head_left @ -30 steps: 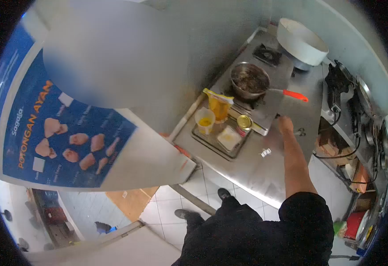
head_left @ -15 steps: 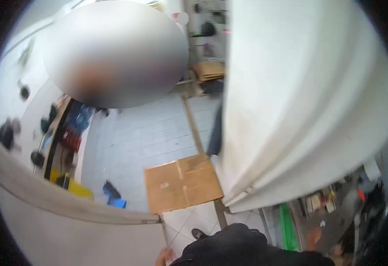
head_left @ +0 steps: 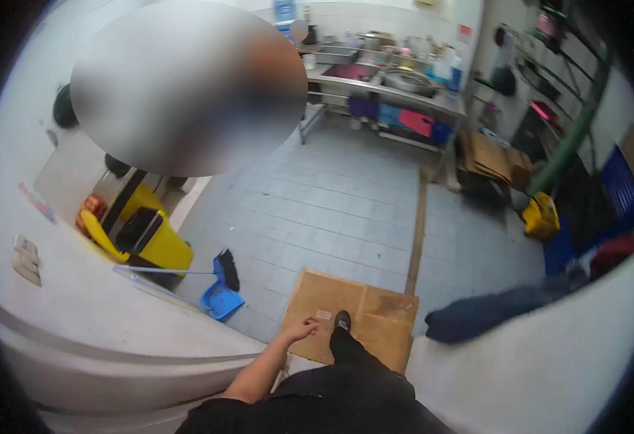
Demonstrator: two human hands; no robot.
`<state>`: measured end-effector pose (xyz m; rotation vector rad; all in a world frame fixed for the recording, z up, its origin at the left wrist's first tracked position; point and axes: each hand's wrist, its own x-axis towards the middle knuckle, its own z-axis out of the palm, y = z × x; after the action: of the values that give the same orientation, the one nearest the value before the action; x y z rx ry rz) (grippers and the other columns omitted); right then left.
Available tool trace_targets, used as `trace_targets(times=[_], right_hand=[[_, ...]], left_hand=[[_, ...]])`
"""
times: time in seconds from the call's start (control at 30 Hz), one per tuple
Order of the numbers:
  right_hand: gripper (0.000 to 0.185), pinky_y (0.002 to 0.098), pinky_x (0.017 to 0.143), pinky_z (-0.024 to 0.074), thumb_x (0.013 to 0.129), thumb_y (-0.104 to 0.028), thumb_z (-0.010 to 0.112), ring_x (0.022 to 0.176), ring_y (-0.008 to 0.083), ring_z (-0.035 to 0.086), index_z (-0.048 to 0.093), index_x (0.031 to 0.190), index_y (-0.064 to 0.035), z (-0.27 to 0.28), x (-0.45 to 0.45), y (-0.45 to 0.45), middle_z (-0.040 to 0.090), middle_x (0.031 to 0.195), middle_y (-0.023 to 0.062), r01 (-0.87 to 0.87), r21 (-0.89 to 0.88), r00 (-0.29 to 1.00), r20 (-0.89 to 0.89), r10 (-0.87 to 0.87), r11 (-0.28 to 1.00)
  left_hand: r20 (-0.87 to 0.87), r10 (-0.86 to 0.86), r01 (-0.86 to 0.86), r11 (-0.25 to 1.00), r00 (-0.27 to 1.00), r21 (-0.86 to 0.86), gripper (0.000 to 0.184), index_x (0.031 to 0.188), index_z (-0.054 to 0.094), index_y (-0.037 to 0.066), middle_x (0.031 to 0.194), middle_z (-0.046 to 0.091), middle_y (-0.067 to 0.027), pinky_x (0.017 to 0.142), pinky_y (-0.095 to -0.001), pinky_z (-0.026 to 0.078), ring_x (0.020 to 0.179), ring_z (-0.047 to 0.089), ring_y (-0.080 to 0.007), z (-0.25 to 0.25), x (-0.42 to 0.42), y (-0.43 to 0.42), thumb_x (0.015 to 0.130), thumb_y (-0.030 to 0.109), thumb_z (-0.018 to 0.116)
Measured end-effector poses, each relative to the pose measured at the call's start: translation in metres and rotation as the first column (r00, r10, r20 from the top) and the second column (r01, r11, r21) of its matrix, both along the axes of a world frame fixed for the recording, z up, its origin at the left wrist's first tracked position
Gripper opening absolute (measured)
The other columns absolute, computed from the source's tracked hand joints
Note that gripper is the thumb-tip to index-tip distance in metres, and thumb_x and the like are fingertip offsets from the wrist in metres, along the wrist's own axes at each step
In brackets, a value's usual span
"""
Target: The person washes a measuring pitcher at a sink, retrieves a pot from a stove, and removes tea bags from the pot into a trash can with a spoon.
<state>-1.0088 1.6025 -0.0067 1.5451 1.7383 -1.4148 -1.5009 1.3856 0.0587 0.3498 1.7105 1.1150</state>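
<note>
The person wears a black top (head_left: 324,418) with a short sleeve (head_left: 219,415) (it stops above the forearm (head_left: 259,374)), leaving the left hand (head_left: 301,330) bare. Below are black trousers (head_left: 354,356) and a dark shoe (head_left: 342,320) with pale marks, perhaps laces, too small to tell.

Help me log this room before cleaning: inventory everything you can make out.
Cardboard sheet: one, brown, underfoot
Dustpan: one, blue, left of sheet
Broom head: one, black, beside dustpan
Bin: one, yellow, left side
Counter: one, grey, far wall
Bottles: several, mixed, on counter
Unclear item: one, pink, below counter
Folded cardboard: several, brown, right of counter
Pipe: one, green, upper right
Unidentified object: one, yellow, right side
Dark cloth: one, navy, lower right
Shoe: one, dark, on sheet
Left hand: one, bare, over sheet; right unseen
</note>
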Motion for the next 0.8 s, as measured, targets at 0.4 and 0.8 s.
trace_targets(times=[0.4,0.8], right_hand=[[0.043,0.0437,0.078,0.0538,0.078,-0.026,0.075,0.088,0.0337,0.067,0.063,0.113,-0.0054,0.061,-0.561,0.396,0.069,0.092,0.0180,-0.427,0.638,0.786,-0.090,0.612,0.641],[0.040,0.0310,0.065,0.0526,0.093,-0.021,0.063,0.075,0.0178,0.069,0.055,0.130,-0.0067,0.104,-0.919,0.495,0.071,0.098,0.0095,-0.605,0.067,0.733,-0.343,0.588,0.794]], left_hand=[[0.096,0.280,-0.082,0.564,0.955,-0.822,0.026,0.114,0.070,0.011,0.112,0.071,-0.0103,0.076,-0.0456,0.056,0.097,0.068,-0.0211,-0.012,-0.152,-0.146,0.095,0.024,0.057],[0.200,0.004,0.111,0.820,0.980,-0.562,0.036,0.120,0.062,0.008,0.104,0.069,-0.0114,0.071,-0.0426,0.054,0.084,0.069,-0.0232,-0.112,-0.520,0.144,0.093,0.031,0.060]])
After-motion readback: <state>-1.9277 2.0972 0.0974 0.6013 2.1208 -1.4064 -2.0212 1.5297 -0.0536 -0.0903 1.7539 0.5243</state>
